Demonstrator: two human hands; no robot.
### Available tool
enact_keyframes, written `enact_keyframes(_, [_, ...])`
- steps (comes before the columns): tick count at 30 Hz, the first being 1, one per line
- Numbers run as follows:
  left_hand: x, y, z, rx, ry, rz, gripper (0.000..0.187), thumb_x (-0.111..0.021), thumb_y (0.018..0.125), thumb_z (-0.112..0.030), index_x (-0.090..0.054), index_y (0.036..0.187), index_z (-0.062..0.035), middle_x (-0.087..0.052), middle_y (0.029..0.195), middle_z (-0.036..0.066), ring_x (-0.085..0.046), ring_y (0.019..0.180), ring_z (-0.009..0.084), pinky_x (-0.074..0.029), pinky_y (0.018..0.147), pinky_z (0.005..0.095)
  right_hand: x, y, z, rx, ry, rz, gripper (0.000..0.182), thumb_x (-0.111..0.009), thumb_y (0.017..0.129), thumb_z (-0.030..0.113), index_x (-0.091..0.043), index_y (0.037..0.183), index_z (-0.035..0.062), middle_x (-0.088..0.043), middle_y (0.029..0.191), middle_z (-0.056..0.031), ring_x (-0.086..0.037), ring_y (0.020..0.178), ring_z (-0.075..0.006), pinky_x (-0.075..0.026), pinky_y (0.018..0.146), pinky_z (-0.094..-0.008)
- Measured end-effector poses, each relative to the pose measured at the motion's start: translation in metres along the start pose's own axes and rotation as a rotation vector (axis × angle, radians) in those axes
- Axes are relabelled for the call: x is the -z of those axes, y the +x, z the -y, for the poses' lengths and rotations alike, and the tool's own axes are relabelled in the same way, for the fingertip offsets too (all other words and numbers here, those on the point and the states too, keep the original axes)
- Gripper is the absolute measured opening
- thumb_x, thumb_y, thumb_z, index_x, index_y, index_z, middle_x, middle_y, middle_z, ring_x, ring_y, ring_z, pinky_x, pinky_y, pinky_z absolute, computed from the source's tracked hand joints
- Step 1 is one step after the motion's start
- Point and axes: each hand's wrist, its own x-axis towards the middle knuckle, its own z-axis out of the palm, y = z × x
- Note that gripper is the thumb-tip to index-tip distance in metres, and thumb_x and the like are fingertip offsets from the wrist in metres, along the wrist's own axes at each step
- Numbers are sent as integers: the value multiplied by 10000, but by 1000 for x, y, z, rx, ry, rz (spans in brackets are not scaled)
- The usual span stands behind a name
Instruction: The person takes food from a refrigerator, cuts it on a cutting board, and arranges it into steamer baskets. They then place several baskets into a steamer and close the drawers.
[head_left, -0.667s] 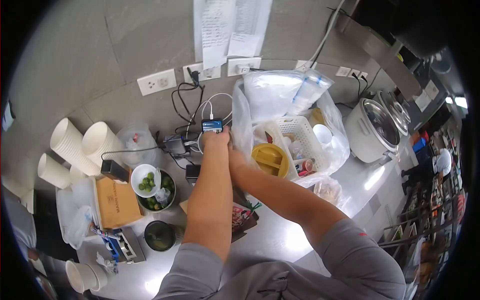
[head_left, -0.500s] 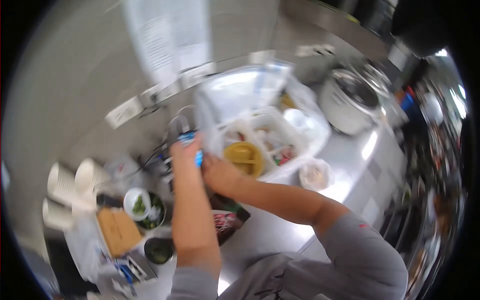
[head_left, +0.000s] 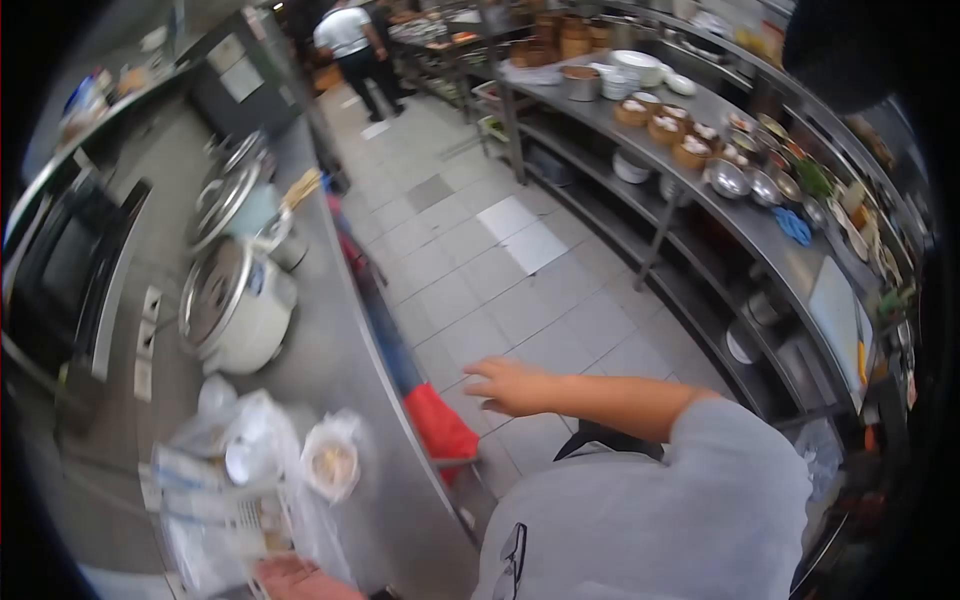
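Hovering empty over the floor tiles, the right hand [head_left: 510,385] has its fingers spread; the left hand [head_left: 295,578] rests open beside the plastic bag [head_left: 235,470] on the near-left counter [head_left: 340,360].

Steel greys, white tiles, one splash of red

My grey sleeve [head_left: 690,480] hangs over pale grey-white floor tiles [head_left: 520,270]; a bright red cloth [head_left: 440,425] droops off the dull silver steel counter [head_left: 330,350]. The round cooker [head_left: 235,305] is white with a shiny metal lid, the plastic bags [head_left: 250,450] are clear and whitish, and a blue rag [head_left: 797,226] lies on the long grey shelf [head_left: 700,180].
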Motion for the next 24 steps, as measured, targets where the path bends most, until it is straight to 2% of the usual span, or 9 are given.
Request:
enact_keyframes(1, [-24,-15,-39,88,-607,-46,283,-554,1036,-168,-741,1224,-68,-726,1287,120,-624,1302,239,-450,1165,403,18,-39,-39,-85,-32,14,404,-768,936,243,-698,1318,134,-575,1472,-172,-570,1321,-380,-478,1111,-489])
enact_keyframes(4, [-45,-95,-237,453,-1350,856,421,-622,1078,-186,-531,1468,-60,-662,1284,103,-675,1109,178,-555,895,310,85,-145,-123,-369,-101,161,329,-755,948,273,-726,1244,133,-667,1301,-119,-607,1282,-328,-513,1041,-481])
enact_keyframes(6, [-67,-132,-321,406,-1204,1123,431,-682,1040,-101,-576,1434,36,-667,1338,145,-675,1194,244,-555,1005,354,121,-208,-161,-518,-123,203,312,-750,952,281,-730,1227,135,-682,1260,-100,-614,1272,-316,-524,1016,-478])
enact_keyframes(7, [-87,-148,-353,379,-1183,1165,431,-682,1040,-101,-576,1434,36,-667,1338,145,-675,1194,244,-555,1005,354,137,-241,-181,-628,-133,216,308,-747,957,297,-735,1221,139,-690,1247,-89,-618,1265,-308,-525,1006,-476])
enact_keyframes(9, [-124,-176,-409,-13,-1120,1305,447,-696,1043,-131,-575,1459,-20,-665,1331,111,-682,1129,186,-566,909,306,167,-290,-210,-771,-123,228,305,-743,962,313,-739,1215,142,-697,1234,-78,-622,1259,-301,-527,996,-475])
enact_keyframes(10, [-139,-180,-435,-87,-1108,1391,461,-713,1034,-125,-573,1455,0,-667,1352,128,-676,1157,196,-560,947,321,181,-310,-225,-873,-160,211,310,-741,967,322,-742,1226,151,-700,1235,-76,-624,1257,-302,-523,1002,-477])
enact_keyframes(14, [-178,-173,-538,-319,-1022,1409,491,-725,1024,-132,-561,1460,24,-678,1350,150,-659,1184,206,-539,982,332,219,-341,-267,-1102,-197,164,349,-734,977,352,-740,1271,163,-701,1245,-77,-627,1251,-311,-517,1010,-489])
enact_keyframes(22, [-269,-151,-738,-503,-835,1540,524,-724,1012,-151,-555,1471,38,-674,1378,193,-667,1213,252,-540,986,354,239,-333,-375,-1259,-88,36,371,-737,973,364,-735,1288,169,-696,1253,-90,-622,1258,-327,-513,1038,-503])
enact_keyframes(24, [-305,-140,-787,-605,-793,1593,544,-741,997,-179,-562,1456,50,-685,1327,211,-686,1196,285,-555,991,395,247,-326,-407,-1279,-66,8,372,-738,972,364,-735,1289,168,-695,1255,-93,-624,1259,-332,-512,1046,-505])
